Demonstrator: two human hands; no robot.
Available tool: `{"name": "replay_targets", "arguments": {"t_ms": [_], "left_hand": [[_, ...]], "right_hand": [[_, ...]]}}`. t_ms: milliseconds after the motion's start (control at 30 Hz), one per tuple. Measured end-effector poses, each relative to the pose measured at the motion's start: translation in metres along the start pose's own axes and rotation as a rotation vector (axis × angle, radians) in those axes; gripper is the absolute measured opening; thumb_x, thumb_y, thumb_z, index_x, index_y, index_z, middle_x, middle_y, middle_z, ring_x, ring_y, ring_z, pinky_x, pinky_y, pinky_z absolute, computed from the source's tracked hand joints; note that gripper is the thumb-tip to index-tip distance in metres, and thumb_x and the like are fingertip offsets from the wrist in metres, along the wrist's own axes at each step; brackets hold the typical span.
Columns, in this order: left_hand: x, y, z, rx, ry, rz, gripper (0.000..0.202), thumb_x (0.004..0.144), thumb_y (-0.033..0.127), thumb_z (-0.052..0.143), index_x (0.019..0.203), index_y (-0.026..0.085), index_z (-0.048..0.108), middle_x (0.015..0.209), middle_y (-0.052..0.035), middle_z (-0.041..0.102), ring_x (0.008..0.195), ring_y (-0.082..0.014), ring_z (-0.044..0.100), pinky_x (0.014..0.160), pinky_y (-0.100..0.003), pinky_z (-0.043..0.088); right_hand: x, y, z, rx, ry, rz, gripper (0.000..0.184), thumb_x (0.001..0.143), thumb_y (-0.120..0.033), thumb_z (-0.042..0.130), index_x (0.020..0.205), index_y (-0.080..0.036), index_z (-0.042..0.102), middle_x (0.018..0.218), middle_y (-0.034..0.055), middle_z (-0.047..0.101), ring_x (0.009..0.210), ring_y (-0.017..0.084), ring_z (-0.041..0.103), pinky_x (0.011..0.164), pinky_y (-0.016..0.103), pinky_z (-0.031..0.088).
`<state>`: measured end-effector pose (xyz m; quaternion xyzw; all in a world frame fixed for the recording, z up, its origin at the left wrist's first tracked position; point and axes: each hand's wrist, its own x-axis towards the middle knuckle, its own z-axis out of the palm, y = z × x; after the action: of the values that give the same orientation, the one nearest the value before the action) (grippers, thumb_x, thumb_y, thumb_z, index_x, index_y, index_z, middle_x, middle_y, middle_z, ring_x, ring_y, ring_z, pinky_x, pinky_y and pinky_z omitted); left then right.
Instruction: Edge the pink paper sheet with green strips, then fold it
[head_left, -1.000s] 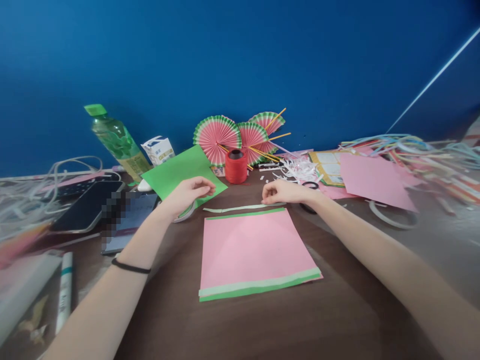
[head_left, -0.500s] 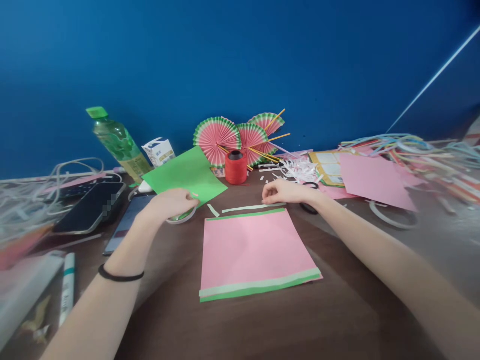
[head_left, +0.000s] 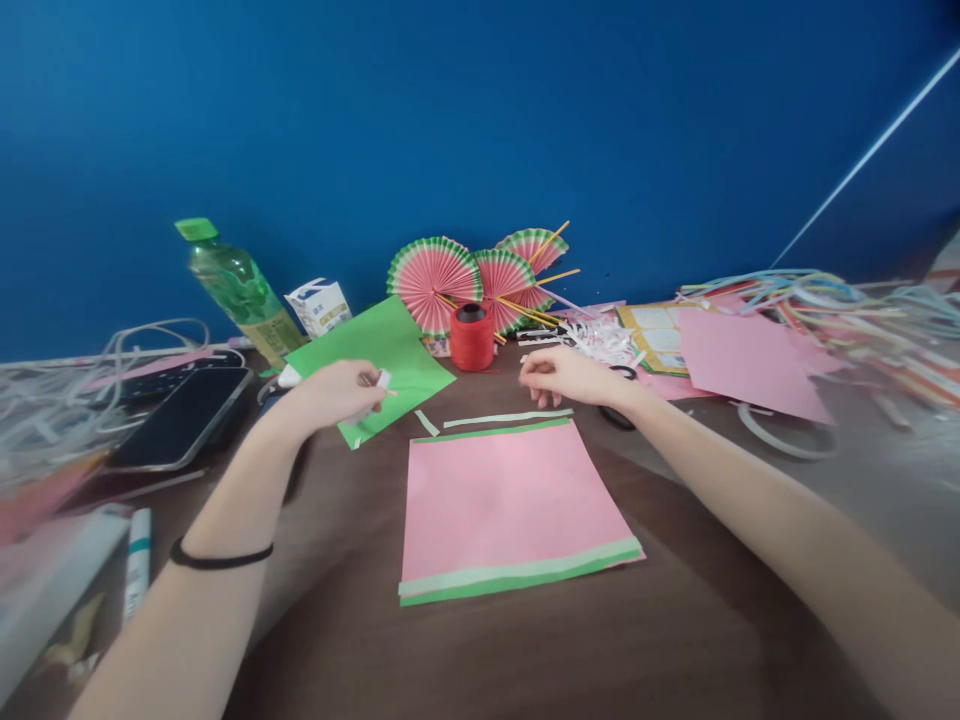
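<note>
No readable text, print blurred on bottle label (head_left: 274, 336), white box (head_left: 321, 309), marker (head_left: 137, 562)

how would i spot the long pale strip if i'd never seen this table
On the dark brown table, find the large pink sheet edged in green. Just beyond its far edge, near the right hand, lies the long pale strip. It is one thin, nearly straight piece, far longer than the short pale scrap slanting beside its left end.

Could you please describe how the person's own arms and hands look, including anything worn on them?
Both the left hand and the right hand are ungloved. The visible forearms are sleeveless. A thin, plain black band circles the left one; nothing is visibly worn on the right. Finer details are too small to tell.
</note>
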<state>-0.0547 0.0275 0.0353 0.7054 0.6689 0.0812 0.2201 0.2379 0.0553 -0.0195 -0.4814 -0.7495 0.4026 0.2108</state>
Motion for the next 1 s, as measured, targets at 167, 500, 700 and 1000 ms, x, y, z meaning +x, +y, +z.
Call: {"name": "replay_targets", "arguments": {"t_ms": [167, 500, 700, 1000], "left_hand": [[0.005, -0.008, -0.004, -0.19, 0.207, -0.02, 0.017, 0.064, 0.031, 0.049, 0.067, 0.018, 0.06, 0.071, -0.0023, 0.067, 0.061, -0.0165, 0.058, 0.052, -0.023, 0.039], [0.002, -0.002, -0.001, -0.249, 0.412, 0.018, 0.022, 0.081, 0.033, 0.039, 0.087, 0.017, 0.052, 0.084, 0.0, 0.067, 0.065, -0.0116, 0.051, 0.057, -0.021, 0.033], [0.0, -0.005, 0.0, -0.127, 0.472, 0.001, 0.022, 0.083, 0.035, 0.035, 0.098, 0.023, 0.047, 0.09, 0.0016, 0.067, 0.042, -0.0087, 0.037, 0.047, -0.023, 0.03], [-0.003, 0.027, 0.023, -0.368, 0.185, 0.332, 0.024, 0.084, 0.038, 0.035, 0.081, 0.018, 0.049, 0.053, 0.0036, 0.054, 0.057, -0.0131, 0.054, 0.064, -0.026, 0.041]], "right_hand": [[-0.001, -0.005, 0.001, 0.01, 0.069, -0.066, 0.011, 0.077, -0.025, 0.05, 0.073, -0.015, 0.051, 0.061, 0.002, 0.058, 0.049, 0.009, 0.058, 0.041, 0.016, 0.042], [-0.007, -0.016, 0.002, -0.022, 0.134, -0.112, 0.015, 0.077, -0.03, 0.048, 0.073, -0.016, 0.053, 0.059, 0.0009, 0.059, 0.051, 0.009, 0.056, 0.046, 0.018, 0.04], [-0.006, -0.013, 0.002, -0.006, 0.127, -0.123, 0.014, 0.076, -0.028, 0.049, 0.073, -0.015, 0.053, 0.058, 0.0006, 0.058, 0.051, 0.01, 0.055, 0.047, 0.019, 0.04], [-0.01, -0.027, 0.016, 0.105, 0.212, -0.293, 0.019, 0.076, -0.024, 0.052, 0.093, -0.016, 0.056, 0.091, 0.0059, 0.06, 0.078, 0.014, 0.06, 0.072, 0.028, 0.049]]}}
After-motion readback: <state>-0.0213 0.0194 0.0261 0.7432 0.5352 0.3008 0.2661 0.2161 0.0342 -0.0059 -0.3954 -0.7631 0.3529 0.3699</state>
